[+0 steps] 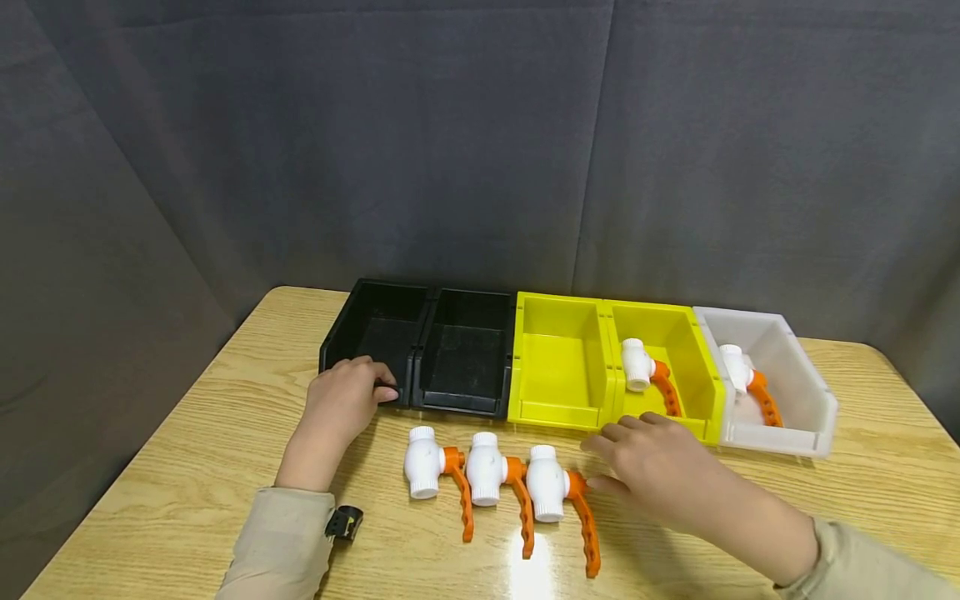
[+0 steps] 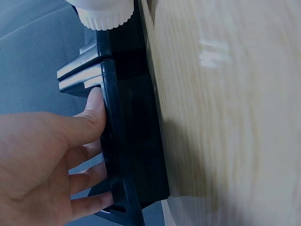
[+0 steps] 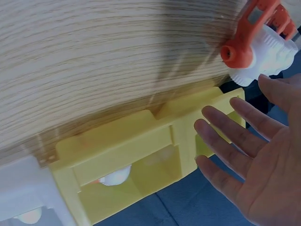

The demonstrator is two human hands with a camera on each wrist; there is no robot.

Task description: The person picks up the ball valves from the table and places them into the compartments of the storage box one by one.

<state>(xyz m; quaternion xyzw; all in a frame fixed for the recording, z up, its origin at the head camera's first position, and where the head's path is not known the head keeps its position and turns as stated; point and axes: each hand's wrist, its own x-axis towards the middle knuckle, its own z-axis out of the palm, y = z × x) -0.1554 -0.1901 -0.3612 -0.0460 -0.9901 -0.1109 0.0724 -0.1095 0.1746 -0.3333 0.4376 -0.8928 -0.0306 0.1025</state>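
Note:
In the head view my left hand (image 1: 341,404) holds the front rim of the leftmost black bin (image 1: 378,321). The left wrist view shows the thumb and fingertips of that hand (image 2: 42,150) against the black rim (image 2: 110,122). My right hand (image 1: 660,467) hovers with fingers spread, close to the rightmost of three white ball valves (image 1: 547,487) with orange handles. The other two, a middle valve (image 1: 486,471) and a left valve (image 1: 423,467), lie beside it in a row. In the right wrist view nothing sits in the right hand's palm (image 3: 268,165).
A second black bin (image 1: 468,400), a yellow bin (image 1: 558,414), another yellow bin (image 1: 708,429) and a translucent white bin (image 1: 780,440) continue the row. One valve (image 1: 636,367) lies in the right yellow bin, another valve (image 1: 735,367) in the white bin. Behind hangs grey cloth (image 1: 450,150).

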